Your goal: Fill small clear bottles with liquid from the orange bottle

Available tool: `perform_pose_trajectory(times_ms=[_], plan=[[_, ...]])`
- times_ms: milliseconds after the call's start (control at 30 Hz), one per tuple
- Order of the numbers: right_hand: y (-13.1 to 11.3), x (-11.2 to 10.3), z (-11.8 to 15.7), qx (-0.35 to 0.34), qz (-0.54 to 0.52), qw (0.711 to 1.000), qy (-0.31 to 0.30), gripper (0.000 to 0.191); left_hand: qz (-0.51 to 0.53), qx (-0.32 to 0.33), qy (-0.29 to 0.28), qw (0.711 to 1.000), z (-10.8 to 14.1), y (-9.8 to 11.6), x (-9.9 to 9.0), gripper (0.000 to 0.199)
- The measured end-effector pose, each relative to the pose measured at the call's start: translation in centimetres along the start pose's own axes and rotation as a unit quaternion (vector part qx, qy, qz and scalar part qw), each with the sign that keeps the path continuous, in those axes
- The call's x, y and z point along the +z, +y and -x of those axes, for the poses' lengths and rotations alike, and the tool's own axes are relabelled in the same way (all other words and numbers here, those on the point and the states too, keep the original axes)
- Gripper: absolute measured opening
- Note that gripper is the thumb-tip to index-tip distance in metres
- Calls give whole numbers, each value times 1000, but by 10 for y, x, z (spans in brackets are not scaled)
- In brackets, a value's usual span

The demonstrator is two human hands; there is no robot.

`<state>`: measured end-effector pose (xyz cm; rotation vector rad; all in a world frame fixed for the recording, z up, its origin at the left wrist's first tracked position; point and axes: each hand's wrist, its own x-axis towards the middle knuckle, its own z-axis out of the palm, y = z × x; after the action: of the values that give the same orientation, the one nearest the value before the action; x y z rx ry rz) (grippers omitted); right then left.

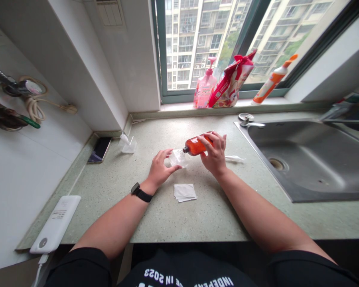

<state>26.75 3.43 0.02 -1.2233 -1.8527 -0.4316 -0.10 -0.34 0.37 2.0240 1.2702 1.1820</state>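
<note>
My right hand (214,153) is wrapped round an orange-brown bottle (195,146), tilted almost flat with its dark neck pointing left. Under the bottle's mouth stands a small clear plastic container (178,158). The fingers and thumb of my left hand (160,165) close round this container from the left. Whether liquid is running out of the bottle is too small to tell. A folded stack of white tissue (185,192) lies on the counter in front of the container. Behind my right wrist is a thin white plastic item (235,159), partly hidden.
To the right is a steel sink (311,159), with a drain plug (245,117) at its corner. A phone (99,150), another clear container (128,144) and a white power bank (56,223) sit left. Pump bottle (204,89), red bag (233,81) and orange-white bottle (271,84) line the sill.
</note>
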Motion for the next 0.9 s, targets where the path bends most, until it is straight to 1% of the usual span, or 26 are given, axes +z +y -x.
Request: perform_pose_trajectory(times_ms=[200,467,700,900], plan=[[0,0,0,-4,-2,1000,10,88,-6,-2,-2,1000,0,2,-1,77],[-1,-1,-1,-3,3,1000,6,88,-2,-2,1,1000,0,0,0,77],[0,0,0,1,11,1000,-5,93,3,0,4,1000,0,0,1,76],[0,0,0,2,8,1000,-1,91,3,-5,0,1000,0,1,1,77]])
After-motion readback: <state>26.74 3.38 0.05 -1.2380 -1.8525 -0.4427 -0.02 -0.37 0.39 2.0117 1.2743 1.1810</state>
